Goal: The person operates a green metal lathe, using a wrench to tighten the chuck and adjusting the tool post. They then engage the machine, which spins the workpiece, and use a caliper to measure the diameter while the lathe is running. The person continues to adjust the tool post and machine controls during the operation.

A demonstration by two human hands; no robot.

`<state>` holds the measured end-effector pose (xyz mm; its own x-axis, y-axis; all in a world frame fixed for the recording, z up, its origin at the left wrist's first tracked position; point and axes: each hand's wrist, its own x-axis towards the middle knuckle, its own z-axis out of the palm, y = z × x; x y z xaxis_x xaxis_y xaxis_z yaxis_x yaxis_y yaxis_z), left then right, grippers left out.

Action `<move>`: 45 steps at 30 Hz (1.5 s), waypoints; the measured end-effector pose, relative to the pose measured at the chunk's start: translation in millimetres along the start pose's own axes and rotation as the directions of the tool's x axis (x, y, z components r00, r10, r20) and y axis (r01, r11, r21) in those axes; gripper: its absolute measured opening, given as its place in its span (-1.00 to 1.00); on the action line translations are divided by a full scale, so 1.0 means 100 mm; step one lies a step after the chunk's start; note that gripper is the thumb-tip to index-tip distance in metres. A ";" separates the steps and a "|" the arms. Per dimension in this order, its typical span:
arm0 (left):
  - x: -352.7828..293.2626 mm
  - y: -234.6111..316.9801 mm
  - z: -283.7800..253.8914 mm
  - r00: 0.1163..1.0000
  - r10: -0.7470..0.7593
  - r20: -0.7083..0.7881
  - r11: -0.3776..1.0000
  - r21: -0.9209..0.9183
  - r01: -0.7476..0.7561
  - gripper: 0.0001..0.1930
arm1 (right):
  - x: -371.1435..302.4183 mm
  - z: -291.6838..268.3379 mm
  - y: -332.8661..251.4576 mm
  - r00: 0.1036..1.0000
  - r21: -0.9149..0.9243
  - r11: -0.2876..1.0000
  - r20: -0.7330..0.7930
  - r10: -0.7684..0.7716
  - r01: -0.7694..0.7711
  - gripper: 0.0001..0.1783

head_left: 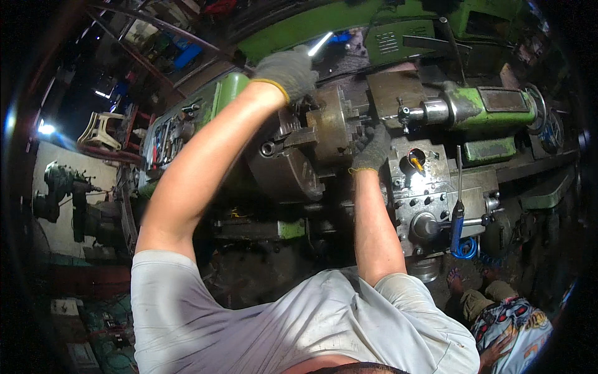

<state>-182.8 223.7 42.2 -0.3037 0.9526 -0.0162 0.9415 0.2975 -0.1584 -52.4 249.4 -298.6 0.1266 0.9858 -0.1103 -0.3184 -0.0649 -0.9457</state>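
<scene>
A lathe chuck with stepped jaws sits in the middle of the view. My right hand, in a dark grey knit glove, rests against the chuck's right face with its fingers curled around the jaws. My left hand, gloved the same way with a yellow cuff, is raised beyond the chuck at the upper left. Its fingers look closed, but the glove's back hides most of them. A bright, thin rod-like strip juts out beside that hand; whether I hold it cannot be made out.
Right of the chuck stands the green tailstock with a drill chuck. Nearer lies the tool post carriage, with a blue-handled tool on it. Tools fill a tray at left. Another person sits at lower right.
</scene>
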 end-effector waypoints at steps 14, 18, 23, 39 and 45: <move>-0.46 -0.31 0.43 0.759 0.241 -0.604 0.967 0.085 -0.239 -0.64 | -1.33 -0.16 -1.36 0.997 -0.126 0.992 0.078 -0.021 0.031 -0.61; -0.31 -0.46 0.64 0.800 0.187 -0.570 0.964 -0.052 -0.262 -0.68 | -1.83 -0.53 -2.15 0.904 -0.003 1.000 0.427 0.000 0.001 -0.67; -0.03 -0.48 0.79 0.882 0.147 -0.447 0.961 -0.148 -0.235 -0.59 | -2.16 -1.13 -2.84 0.794 0.046 0.999 0.608 -0.023 -0.006 -0.64; 0.06 -0.30 0.59 0.864 0.052 -0.501 0.999 0.030 -0.042 -0.75 | -1.62 -2.79 -3.62 0.843 -0.134 0.872 0.359 -0.401 0.472 -0.35; -0.01 -0.22 0.64 0.835 0.040 -0.549 0.982 0.177 0.069 -0.70 | -0.93 -2.88 -3.68 0.828 -0.059 0.879 0.372 -0.419 0.472 -0.41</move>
<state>-213.1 212.4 -17.7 -0.1356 0.8422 0.5218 0.8775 0.3467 -0.3315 323.8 137.3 -28.9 -0.1114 0.9011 0.4191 -0.1646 0.3992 -0.9020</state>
